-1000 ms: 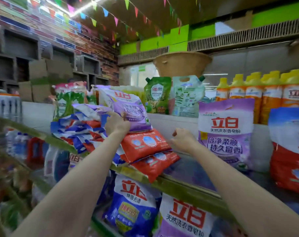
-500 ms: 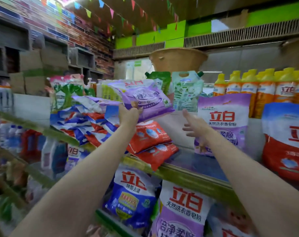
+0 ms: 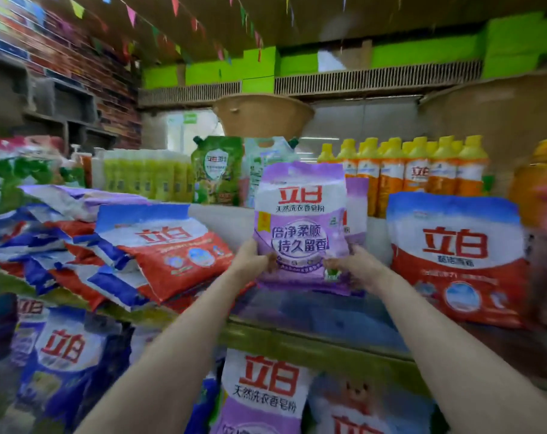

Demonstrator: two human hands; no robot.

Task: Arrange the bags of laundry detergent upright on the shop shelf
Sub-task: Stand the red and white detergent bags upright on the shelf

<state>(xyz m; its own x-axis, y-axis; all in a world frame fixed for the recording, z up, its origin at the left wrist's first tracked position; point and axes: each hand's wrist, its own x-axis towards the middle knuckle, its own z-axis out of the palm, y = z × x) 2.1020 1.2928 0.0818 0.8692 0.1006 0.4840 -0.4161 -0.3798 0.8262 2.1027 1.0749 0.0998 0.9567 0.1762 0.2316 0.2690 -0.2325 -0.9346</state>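
Fingers (image 3: 267,261) of both hands pinch the upright purple bag (image 3: 300,227).

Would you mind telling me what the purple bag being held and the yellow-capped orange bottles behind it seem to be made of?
The purple bag, gripped by the left hand and right hand, looks like thin glossy plastic film: it creases and catches light. The orange bottles look like rigid plastic with printed labels, though blur leaves that uncertain.
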